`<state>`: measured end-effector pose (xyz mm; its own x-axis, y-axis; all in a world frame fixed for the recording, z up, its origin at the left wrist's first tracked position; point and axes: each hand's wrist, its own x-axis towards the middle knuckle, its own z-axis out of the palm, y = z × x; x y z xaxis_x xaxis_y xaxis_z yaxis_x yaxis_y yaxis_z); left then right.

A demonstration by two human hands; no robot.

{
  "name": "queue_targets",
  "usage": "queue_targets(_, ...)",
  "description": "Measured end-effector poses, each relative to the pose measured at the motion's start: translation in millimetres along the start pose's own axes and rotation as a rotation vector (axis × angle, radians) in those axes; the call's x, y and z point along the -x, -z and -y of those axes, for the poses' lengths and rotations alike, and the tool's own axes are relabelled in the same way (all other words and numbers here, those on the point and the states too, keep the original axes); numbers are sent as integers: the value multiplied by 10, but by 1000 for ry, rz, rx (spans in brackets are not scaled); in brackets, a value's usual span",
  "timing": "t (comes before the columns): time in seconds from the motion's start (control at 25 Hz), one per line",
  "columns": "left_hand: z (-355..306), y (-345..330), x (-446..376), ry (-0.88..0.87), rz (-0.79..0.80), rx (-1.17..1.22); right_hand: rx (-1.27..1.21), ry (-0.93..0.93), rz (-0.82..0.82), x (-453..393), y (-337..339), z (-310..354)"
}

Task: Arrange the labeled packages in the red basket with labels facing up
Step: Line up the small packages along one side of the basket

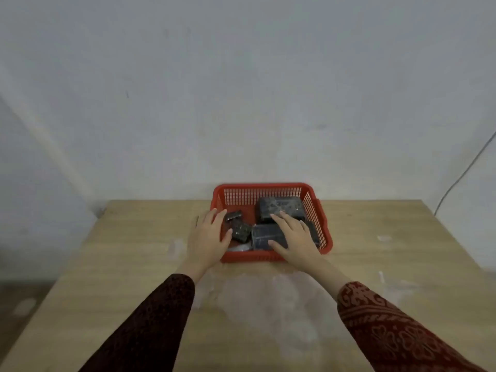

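Observation:
A red mesh basket (pixel 264 189) stands at the far edge of the wooden table, against the wall. Inside lie several dark wrapped packages: a large one (pixel 281 206) at the back right, a flat one (pixel 264 235) at the front middle, and a small one (pixel 239 230) at the left. My left hand (pixel 208 237) rests over the basket's left rim, fingers spread, touching the small package. My right hand (pixel 296 238) lies flat with fingers apart on the front and back-right packages. No label can be read in this blurred view.
The wooden table (pixel 134 264) has pale worn patches in front of the basket. A grey wall stands right behind the basket. A thin cable (pixel 461 174) runs down the wall at the far right. The floor shows past the table's left edge.

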<state>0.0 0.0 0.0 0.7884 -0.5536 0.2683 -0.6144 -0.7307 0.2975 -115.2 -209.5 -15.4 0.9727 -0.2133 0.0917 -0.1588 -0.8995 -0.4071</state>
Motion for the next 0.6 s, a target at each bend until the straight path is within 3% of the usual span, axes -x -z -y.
queue_targets(0.2,90,-389,291,-15,135,117,47,-26,109,199,-477,-28)
queue_targets(0.36,167,-556,404,-112,211,126,94,7,-9,240,-680,-81)
queue_targets(0.48,239,-591,320,-106,175,158,82,-14,-151,144,-742,-63)
queue_targets(0.6,298,-587,-63,28,69,190,169,-53,-131,64,-737,-32)
